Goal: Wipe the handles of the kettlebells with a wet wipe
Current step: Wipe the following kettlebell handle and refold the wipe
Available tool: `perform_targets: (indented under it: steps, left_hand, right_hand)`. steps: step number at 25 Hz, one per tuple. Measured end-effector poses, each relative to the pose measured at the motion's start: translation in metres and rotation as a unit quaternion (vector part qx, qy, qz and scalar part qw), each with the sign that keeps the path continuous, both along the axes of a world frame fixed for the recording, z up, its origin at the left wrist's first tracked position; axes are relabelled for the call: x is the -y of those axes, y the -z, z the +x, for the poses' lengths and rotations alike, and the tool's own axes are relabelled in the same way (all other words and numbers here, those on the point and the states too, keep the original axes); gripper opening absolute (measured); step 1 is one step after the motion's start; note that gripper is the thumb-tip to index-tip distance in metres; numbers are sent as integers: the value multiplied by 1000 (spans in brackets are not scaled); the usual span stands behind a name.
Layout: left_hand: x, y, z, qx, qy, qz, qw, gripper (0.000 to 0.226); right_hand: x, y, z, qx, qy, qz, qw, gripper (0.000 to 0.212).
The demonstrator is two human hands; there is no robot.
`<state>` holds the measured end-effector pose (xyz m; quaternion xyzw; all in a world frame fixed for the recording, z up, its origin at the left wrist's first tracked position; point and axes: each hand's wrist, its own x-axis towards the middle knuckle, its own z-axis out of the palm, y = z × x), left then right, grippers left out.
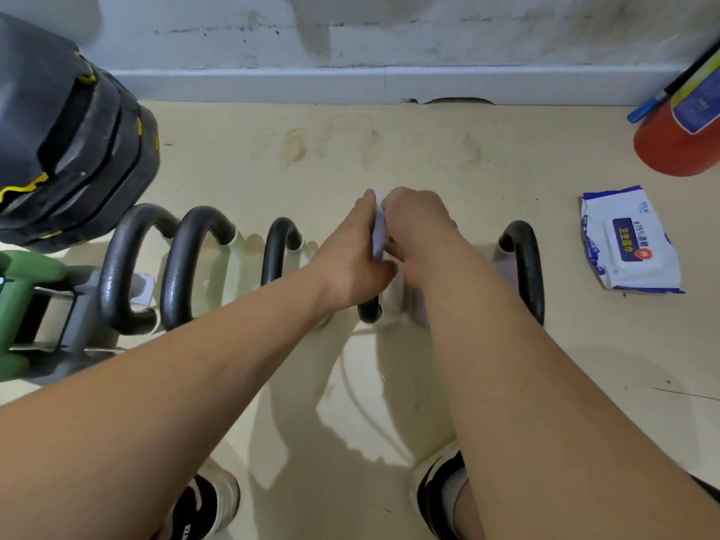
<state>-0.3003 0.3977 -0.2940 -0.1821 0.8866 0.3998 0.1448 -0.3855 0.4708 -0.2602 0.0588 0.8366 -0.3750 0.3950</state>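
Counted along the matte beige floor (pixel 448 157): five kettlebell handles (pixel 191 267), black, rounded, faintly glossy arches. Three at left, one beneath the hands, one at right. One white wet wipe (pixel 378 231), soft and crumpled, above the fourth handle (pixel 368 311), handle top hidden. Pinched from both sides: left hand (pixel 350 263) fingers curled onto it, right hand (pixel 419 231) likewise. One flat plastic wipes pack (pixel 631 239), white and blue, well to the right.
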Motion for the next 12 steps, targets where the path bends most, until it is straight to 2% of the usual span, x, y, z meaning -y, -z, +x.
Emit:
perform_targets:
  steps: [2, 3, 5, 7, 10, 12]
  left_hand:
    - [5, -13, 20, -1, -49, 24, 999, 79]
    - [8, -16, 25, -8, -84, 30, 996, 82]
    - [10, -17, 40, -20, -143, 60, 988, 75]
    - [15, -6, 48, -11, -171, 70, 983, 72]
    - [16, 1, 58, 21, -170, 54, 984, 75]
    - [15, 6, 66, 30, -155, 54, 986, 77]
  right_hand:
    - [12, 6, 11, -39, -39, 22, 998, 27]
    - [19, 6, 12, -57, -118, 41, 990, 23]
    - [29, 18, 17, -106, -167, 53, 979, 14]
    - [37, 17, 20, -86, -124, 57, 987, 8]
    - [40, 13, 16, 3, -2, -28, 1000, 11]
    - [30, 17, 17, 8, 63, -82, 995, 13]
